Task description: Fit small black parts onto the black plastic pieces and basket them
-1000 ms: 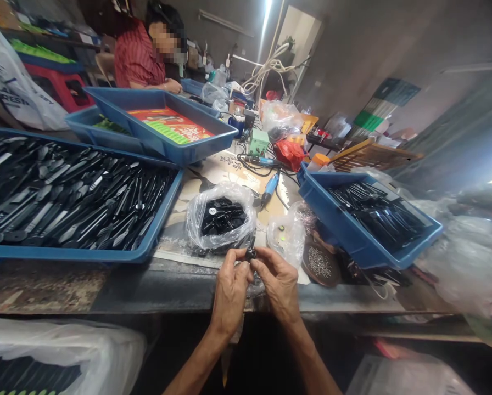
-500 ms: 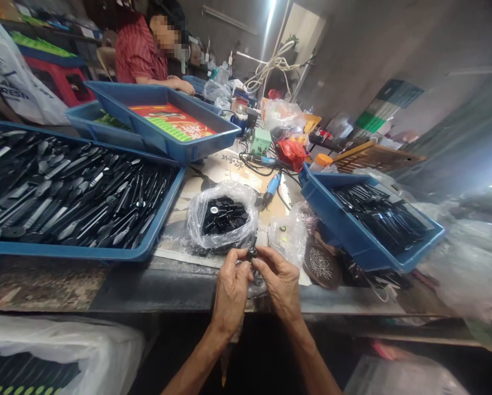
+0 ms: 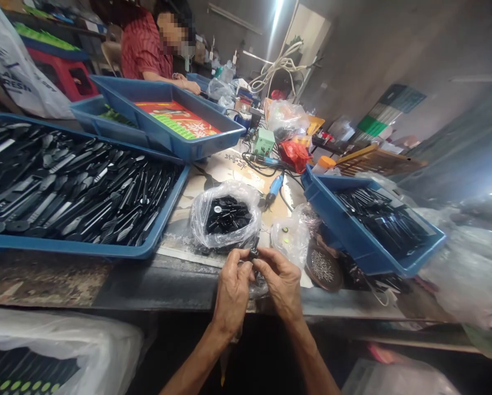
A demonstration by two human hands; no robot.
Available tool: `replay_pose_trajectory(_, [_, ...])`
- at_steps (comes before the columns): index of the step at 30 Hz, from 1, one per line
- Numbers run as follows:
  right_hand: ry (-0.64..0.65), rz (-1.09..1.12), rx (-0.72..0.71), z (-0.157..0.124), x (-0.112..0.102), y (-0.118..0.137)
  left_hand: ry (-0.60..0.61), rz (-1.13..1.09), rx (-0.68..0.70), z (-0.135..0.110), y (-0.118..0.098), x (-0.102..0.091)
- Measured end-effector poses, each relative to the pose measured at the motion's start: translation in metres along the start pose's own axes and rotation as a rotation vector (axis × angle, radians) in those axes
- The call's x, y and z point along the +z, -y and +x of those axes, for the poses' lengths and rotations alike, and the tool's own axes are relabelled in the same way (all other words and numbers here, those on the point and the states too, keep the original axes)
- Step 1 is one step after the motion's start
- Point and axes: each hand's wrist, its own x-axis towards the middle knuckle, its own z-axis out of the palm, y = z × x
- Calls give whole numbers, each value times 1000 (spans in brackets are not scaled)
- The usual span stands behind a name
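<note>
Several blue trays, bagged black parts, worn workbench, grey wall

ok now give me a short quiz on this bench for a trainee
1. True or false: the left hand and right hand pinch a small black part between them.
2. What fills the clear plastic bag just beyond the hands? a) black parts b) red caps c) white cable
3. Fill in the blank: the long black pieces on the left lie in a ____ tray.

Key: 1 true; 2 a; 3 blue
</note>
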Motion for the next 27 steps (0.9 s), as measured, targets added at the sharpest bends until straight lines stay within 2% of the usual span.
replay_pose_trajectory(7, [-2,-100,-117,-2,2,2,-26,-38,25,-2,0,-2])
replay_pose_trajectory(13, [23,-124,-116,-3,4,3,-15,-16,40,-2,-1,-3])
replay_pose_trajectory(19, [2,-176,-185,-4,5,3,6,47,65,-1,-2,-4])
replay_pose_trajectory(27, [10,-189,-177,-5,7,3,2,31,60,-2,1,-4])
